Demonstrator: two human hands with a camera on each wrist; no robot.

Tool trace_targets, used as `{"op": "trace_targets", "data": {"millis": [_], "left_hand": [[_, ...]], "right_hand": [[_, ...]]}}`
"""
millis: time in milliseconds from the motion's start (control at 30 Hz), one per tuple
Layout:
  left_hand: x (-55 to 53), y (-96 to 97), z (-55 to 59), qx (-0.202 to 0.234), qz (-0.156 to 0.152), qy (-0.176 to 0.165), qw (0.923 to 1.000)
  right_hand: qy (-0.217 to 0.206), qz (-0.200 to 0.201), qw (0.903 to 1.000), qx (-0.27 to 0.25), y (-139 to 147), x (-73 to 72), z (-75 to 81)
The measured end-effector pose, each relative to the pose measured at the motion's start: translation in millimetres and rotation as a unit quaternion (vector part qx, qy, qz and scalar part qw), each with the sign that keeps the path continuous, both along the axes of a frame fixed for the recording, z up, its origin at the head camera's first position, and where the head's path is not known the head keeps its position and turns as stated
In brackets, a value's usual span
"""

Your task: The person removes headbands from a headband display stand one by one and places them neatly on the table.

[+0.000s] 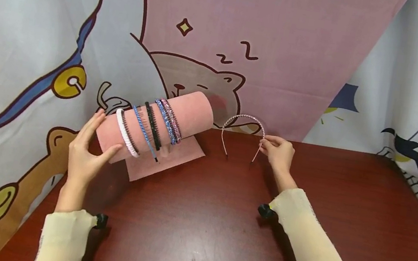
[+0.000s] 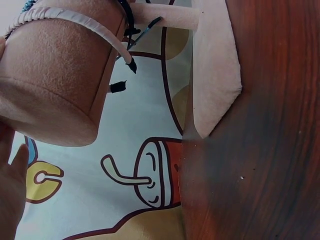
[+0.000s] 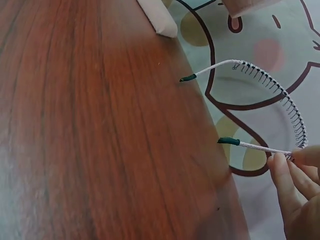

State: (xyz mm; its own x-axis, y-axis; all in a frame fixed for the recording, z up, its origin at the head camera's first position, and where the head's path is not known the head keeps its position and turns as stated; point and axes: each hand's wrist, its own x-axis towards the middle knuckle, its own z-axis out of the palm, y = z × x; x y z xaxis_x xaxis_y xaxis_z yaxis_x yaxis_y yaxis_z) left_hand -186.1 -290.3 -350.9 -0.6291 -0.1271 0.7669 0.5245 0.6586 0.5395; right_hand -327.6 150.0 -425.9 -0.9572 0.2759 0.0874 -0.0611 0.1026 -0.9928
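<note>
A pink plush headband stand (image 1: 199, 113) has a padded roll raised on a stem over a flat base (image 2: 215, 65). On the roll sit several headbands: a white one (image 1: 125, 133), a thin blue one (image 1: 144, 127), a black one (image 1: 153, 126) and glittery blue and pink ones (image 1: 169, 119). My left hand (image 1: 87, 150) holds the roll's near left end between spread thumb and fingers. Right of the stand, my right hand (image 1: 277, 152) pinches one arm of a thin pale pink headband (image 1: 246, 116). Its comb teeth and dark tips show in the right wrist view.
The stand's base rests on a dark red-brown wooden table (image 1: 192, 233). Directly behind it hangs a cartoon-printed cloth (image 1: 288, 47), which also runs along the left side and the right.
</note>
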Motion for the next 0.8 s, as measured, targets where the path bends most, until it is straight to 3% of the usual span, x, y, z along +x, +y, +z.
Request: {"op": "trace_targets", "data": {"millis": [600,800], "left_hand": [[-1.6,0.4,-0.7,0.004,0.003,-0.005,1.0],[0.6,1.2,0.2,0.002,0.003,-0.009,0.9999]], "right_hand": [[-0.067,0.012,0.9977,0.007,16,-3.9,-15.8],[-0.081,0.011,0.996,0.036,20,-6.0,-20.3]]}}
